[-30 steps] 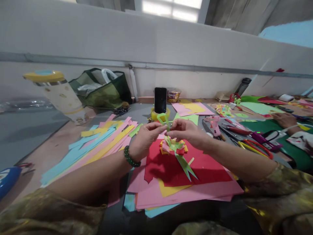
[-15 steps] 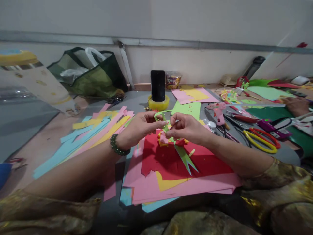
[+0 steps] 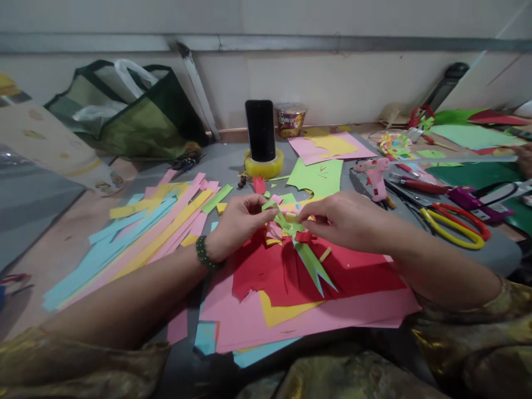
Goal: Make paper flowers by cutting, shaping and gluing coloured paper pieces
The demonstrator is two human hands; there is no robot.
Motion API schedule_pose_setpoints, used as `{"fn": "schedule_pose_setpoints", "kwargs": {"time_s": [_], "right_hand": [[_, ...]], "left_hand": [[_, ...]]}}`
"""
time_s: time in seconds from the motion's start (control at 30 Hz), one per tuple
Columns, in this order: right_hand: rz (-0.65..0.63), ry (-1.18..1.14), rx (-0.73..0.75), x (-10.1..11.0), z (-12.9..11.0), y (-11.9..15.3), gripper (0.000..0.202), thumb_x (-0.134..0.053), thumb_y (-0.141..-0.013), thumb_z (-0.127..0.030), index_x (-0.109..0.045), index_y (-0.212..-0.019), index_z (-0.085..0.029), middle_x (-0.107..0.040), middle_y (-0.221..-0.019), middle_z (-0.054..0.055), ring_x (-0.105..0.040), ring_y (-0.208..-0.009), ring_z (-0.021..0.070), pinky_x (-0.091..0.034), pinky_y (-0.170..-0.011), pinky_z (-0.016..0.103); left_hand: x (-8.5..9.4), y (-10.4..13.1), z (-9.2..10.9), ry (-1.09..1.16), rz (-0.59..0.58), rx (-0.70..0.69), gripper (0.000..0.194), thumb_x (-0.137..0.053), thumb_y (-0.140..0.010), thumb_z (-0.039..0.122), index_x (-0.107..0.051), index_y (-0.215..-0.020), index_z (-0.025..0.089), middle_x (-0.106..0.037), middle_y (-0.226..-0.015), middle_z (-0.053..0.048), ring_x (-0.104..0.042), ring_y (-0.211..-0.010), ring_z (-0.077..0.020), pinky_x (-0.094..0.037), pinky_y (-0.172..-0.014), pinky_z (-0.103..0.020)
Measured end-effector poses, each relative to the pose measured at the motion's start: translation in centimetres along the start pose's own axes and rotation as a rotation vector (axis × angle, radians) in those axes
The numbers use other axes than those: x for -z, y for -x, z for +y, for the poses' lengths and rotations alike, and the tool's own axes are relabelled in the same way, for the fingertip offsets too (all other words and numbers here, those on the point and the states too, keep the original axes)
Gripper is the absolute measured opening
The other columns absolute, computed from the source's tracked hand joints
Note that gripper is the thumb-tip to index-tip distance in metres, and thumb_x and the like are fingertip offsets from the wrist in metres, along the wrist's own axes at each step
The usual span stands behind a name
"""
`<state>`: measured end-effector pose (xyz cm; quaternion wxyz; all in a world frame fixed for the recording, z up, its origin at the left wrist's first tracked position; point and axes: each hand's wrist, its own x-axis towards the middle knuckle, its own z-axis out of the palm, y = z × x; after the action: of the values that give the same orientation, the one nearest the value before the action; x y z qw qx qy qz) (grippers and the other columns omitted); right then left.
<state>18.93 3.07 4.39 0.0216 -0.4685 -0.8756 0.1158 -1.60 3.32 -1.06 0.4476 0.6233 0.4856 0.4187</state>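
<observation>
A small paper piece made of green, pink, red and yellow strips lies over a red sheet [image 3: 353,277]. From it a forked green paper tail [image 3: 311,262] points down toward me. My left hand [image 3: 240,226], with a dark bead bracelet at the wrist, pinches a green paper strip [image 3: 283,220] at the upper left of the piece. My right hand [image 3: 341,221] is at the piece's right side, its thumb and forefinger close to the green paper. Whether those fingertips hold anything is too small to tell. Pink, yellow and blue sheets lie under the red one.
Coloured paper strips [image 3: 153,238] lie at the left. A phone [image 3: 261,130] stands on a yellow tape roll [image 3: 264,165], beside a cup [image 3: 290,119]. At right are a pink glue gun [image 3: 376,176] and scissors [image 3: 453,227]. Another person's hand [image 3: 524,158] shows at the far right edge.
The raised green loop between my hands has come down onto the piece. My right hand has moved slightly right, its fingers now pointing left. The view has shifted somewhat.
</observation>
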Motion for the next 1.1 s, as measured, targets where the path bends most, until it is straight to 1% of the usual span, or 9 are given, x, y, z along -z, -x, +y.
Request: {"fn": "schedule_pose_setpoints", "kwargs": {"time_s": [0.07, 0.13, 0.2, 0.27, 0.4, 0.63, 0.87, 0.97, 1.1], "right_hand": [[-0.077, 0.149, 0.036, 0.0, -0.1, 0.3, 0.028, -0.057, -0.089, -0.021, -0.079, -0.105, -0.025, -0.075, -0.075, 0.005, -0.063, -0.064, 0.0189, -0.025, -0.053, 0.028], [-0.114, 0.222, 0.062, -0.2, -0.3, 0.3, 0.031, -0.055, -0.091, -0.024, -0.078, -0.111, -0.027, -0.078, -0.081, 0.007, -0.067, -0.071, 0.0225, -0.024, -0.054, 0.029], [-0.141, 0.248, 0.073, -0.5, -0.6, 0.2, 0.033, -0.053, -0.092, -0.025, -0.077, -0.115, -0.029, -0.078, -0.082, 0.008, -0.070, -0.074, 0.0241, -0.025, -0.054, 0.029], [-0.176, 0.262, 0.079, -0.7, -0.8, 0.1, 0.037, -0.052, -0.092, -0.021, -0.076, -0.119, -0.030, -0.078, -0.081, 0.008, -0.071, -0.076, 0.0245, -0.025, -0.055, 0.029], [-0.243, 0.299, 0.101, -1.0, -1.3, -0.1, 0.041, -0.049, -0.091, -0.015, -0.075, -0.119, -0.030, -0.078, -0.081, 0.008, -0.072, -0.077, 0.0249, -0.025, -0.054, 0.030], [-0.209, 0.284, 0.151, -1.4, -1.1, 0.2, 0.041, -0.046, -0.094, -0.017, -0.073, -0.123, -0.030, -0.079, -0.085, 0.008, -0.071, -0.077, 0.0251, -0.033, -0.059, 0.029], [-0.216, 0.295, 0.160, -1.8, -1.0, -0.3, 0.038, -0.047, -0.094, -0.016, -0.074, -0.118, -0.026, -0.078, -0.080, 0.010, -0.071, -0.076, 0.0264, -0.027, -0.056, 0.030], [-0.211, 0.289, 0.169, -2.0, -1.0, -0.3, 0.036, -0.047, -0.093, -0.014, -0.075, -0.115, -0.023, -0.076, -0.076, 0.009, -0.071, -0.075, 0.0255, -0.027, -0.056, 0.031], [-0.218, 0.273, 0.160, -2.0, -0.9, -0.3, 0.036, -0.050, -0.091, -0.013, -0.075, -0.116, -0.025, -0.076, -0.076, 0.009, -0.070, -0.073, 0.0249, -0.026, -0.055, 0.030]], "left_hand": [[-0.3, 0.3, -0.3, -0.042, -0.012, 0.027, 0.030, -0.072, -0.072, 0.043, -0.058, -0.063, 0.018, -0.059, -0.055, 0.002, -0.049, -0.050, -0.0106, -0.036, -0.045, -0.021], [-0.5, 0.5, -0.5, -0.099, -0.023, 0.038, 0.030, -0.070, -0.075, 0.043, -0.060, -0.063, 0.018, -0.061, -0.055, 0.000, -0.051, -0.050, -0.0114, -0.037, -0.046, -0.021], [-0.5, 0.6, -0.5, -0.147, -0.021, 0.035, 0.029, -0.068, -0.076, 0.043, -0.061, -0.063, 0.017, -0.062, -0.055, 0.000, -0.052, -0.052, -0.0120, -0.038, -0.048, -0.022], [-0.4, 0.6, -0.5, -0.186, -0.019, 0.029, 0.027, -0.067, -0.075, 0.040, -0.060, -0.062, 0.017, -0.061, -0.054, 0.000, -0.052, -0.052, -0.0116, -0.038, -0.049, -0.021], [-0.5, 0.7, -0.3, -0.260, -0.025, 0.027, 0.028, -0.064, -0.075, 0.040, -0.058, -0.058, 0.018, -0.059, -0.051, 0.001, -0.047, -0.048, -0.0099, -0.035, -0.047, -0.021], [-0.6, 0.7, -0.5, -0.337, -0.020, -0.004, 0.023, -0.062, -0.073, 0.037, -0.061, -0.060, 0.018, -0.062, -0.055, 0.001, -0.050, -0.054, -0.0114, -0.039, -0.051, -0.021], [-0.6, 0.7, -0.5, -0.401, -0.055, -0.041, 0.022, -0.060, -0.074, 0.037, -0.061, -0.060, 0.019, -0.061, -0.055, 0.003, -0.052, -0.054, -0.0119, -0.039, -0.052, -0.022], [-0.5, 0.8, -0.3, -0.418, -0.037, -0.055, 0.021, -0.058, -0.077, 0.038, -0.063, -0.072, 0.018, -0.065, -0.066, 0.000, -0.056, -0.059, -0.0136, -0.042, -0.055, -0.023], [-0.1, 0.5, -0.2, -0.465, 0.067, -0.119, 0.024, -0.057, -0.076, 0.035, -0.062, -0.092, 0.018, -0.065, -0.079, -0.002, -0.057, -0.064, -0.0147, -0.046, -0.058, -0.026]]}}
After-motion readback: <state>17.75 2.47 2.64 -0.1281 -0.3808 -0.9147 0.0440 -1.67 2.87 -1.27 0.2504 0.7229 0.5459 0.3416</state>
